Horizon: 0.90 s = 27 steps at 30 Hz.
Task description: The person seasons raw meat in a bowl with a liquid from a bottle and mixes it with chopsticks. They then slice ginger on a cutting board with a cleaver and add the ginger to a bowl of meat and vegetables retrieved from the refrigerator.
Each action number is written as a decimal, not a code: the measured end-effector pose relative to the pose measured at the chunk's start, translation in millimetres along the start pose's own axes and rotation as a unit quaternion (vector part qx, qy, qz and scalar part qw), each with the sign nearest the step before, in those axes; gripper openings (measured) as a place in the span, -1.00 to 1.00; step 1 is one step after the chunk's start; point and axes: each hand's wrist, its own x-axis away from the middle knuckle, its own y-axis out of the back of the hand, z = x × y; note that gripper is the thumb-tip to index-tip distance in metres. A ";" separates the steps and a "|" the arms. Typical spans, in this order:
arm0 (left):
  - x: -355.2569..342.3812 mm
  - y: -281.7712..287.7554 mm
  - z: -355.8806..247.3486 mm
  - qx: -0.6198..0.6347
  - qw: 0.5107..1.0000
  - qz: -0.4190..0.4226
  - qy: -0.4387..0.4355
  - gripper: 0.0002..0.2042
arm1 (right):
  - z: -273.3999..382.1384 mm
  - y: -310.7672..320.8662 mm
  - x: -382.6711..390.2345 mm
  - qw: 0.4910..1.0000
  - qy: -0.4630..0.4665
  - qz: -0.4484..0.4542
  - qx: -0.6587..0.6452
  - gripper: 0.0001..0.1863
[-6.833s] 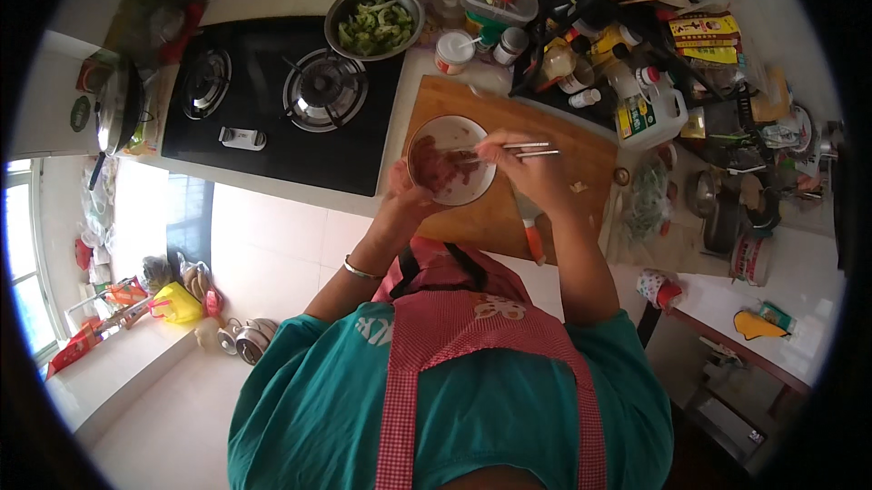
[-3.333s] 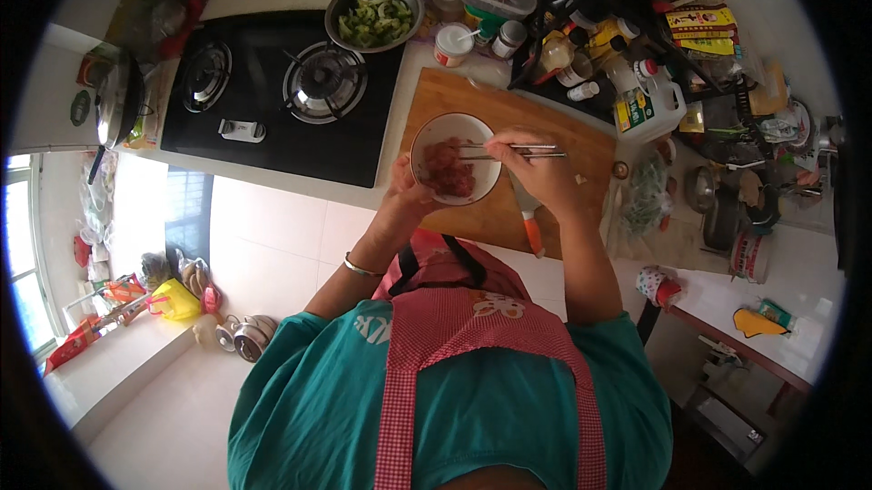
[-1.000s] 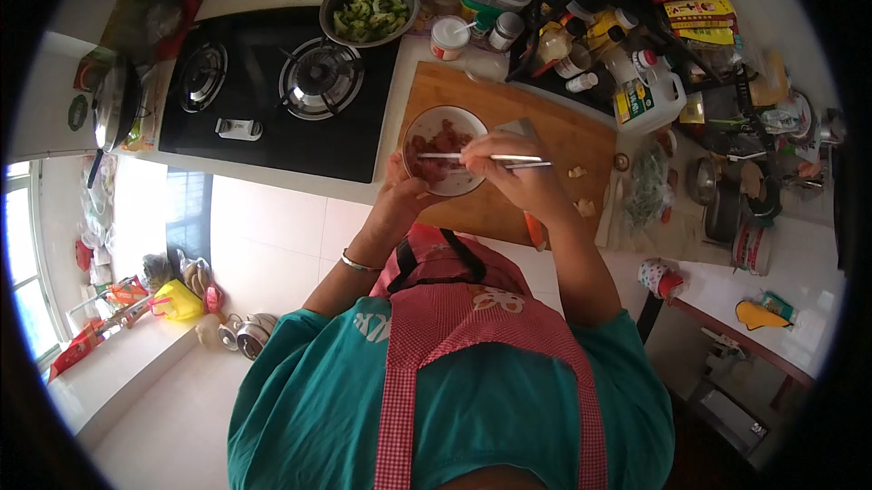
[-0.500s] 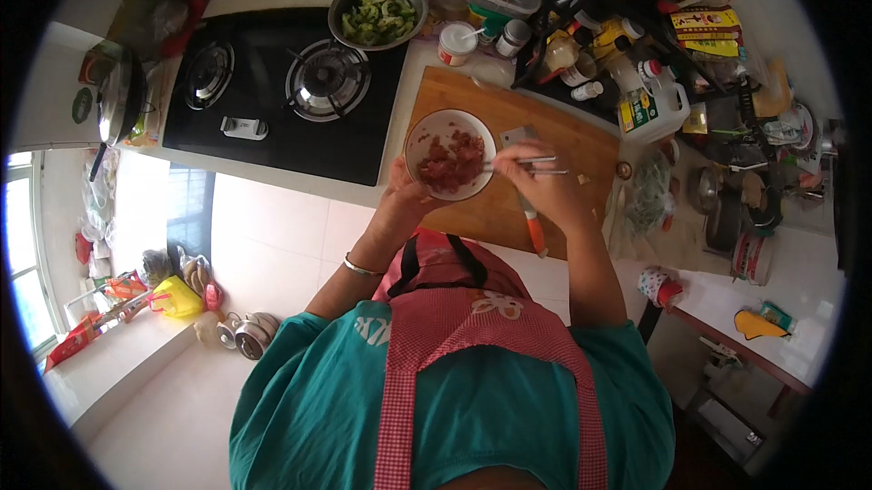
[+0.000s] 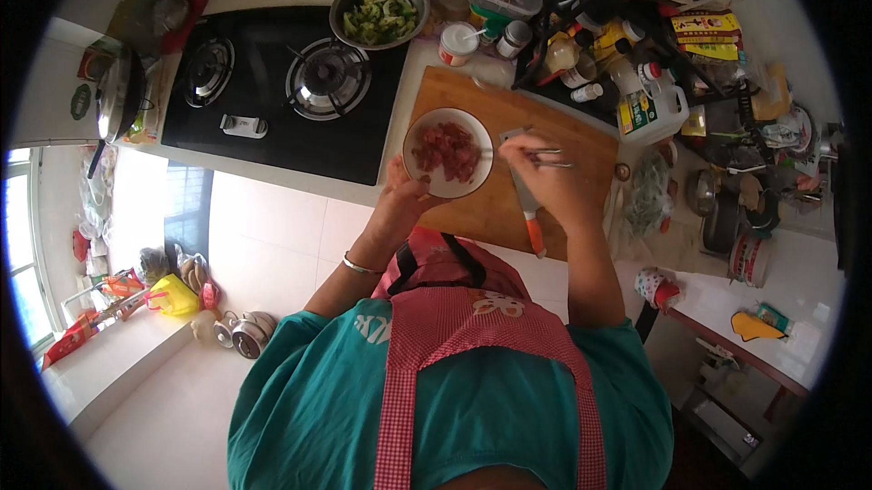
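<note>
My left hand (image 5: 405, 188) grips the near left rim of a white bowl (image 5: 471, 187), which is held over the left part of a wooden cutting board (image 5: 581, 149). Chopped red raw meat (image 5: 450, 152) lies in the bowl. My right hand (image 5: 542, 170) is closed around a pair of metal chopsticks (image 5: 556, 159), just right of the bowl. Their tips point toward the bowl's right rim but are hard to make out. Beneath my right hand a cleaver (image 5: 534, 228) with an orange-and-white handle rests on the board, its blade partly hidden.
Left of the board is a black two-burner gas stove (image 5: 282, 149). A steel bowl of chopped green vegetables (image 5: 377, 18) stands at its back right corner. Jars, bottles and a white jug (image 5: 656, 113) crowd the back right. A plastic bag of greens (image 5: 649, 186) lies right of the board.
My right hand and the chopsticks have shifted slightly, with the chopsticks at a different angle. The meat has moved within the bowl, baring more of its near bottom. The bowl has shifted slightly left.
</note>
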 end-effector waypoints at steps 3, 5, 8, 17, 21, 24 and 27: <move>-1.7 -5.0 -2.6 -0.016 1.000 0.007 0.002 -0.35 | 1.6 -18.4 -0.8 0.990 0.046 0.075 -0.114 -0.84; -0.7 -1.6 -0.2 0.005 1.000 0.016 -0.005 -0.34 | 3.9 -22.7 -9.7 0.987 0.039 0.038 -0.149 -0.84; 2.7 -7.1 -4.7 0.015 1.000 0.004 -0.014 -0.32 | -13.1 -24.7 -16.1 0.994 0.011 0.019 -0.106 -0.87; -0.1 -6.2 -6.5 0.019 1.000 -0.014 -0.019 -0.33 | -25.2 -22.5 -9.9 0.989 -0.009 0.063 -0.137 -0.81; 3.5 -6.4 -8.3 0.016 1.000 0.000 -0.014 -0.32 | -9.4 -30.2 -11.1 0.981 0.058 0.035 -0.180 -0.84; 1.5 1.8 0.1 0.010 1.000 -0.013 -0.014 -0.33 | -8.7 -35.1 -16.0 0.987 0.044 0.003 -0.157 -0.85; -4.9 4.8 -5.1 -0.010 0.999 0.040 -0.010 -0.32 | -10.5 -26.8 -6.1 0.992 0.032 0.044 -0.116 -0.85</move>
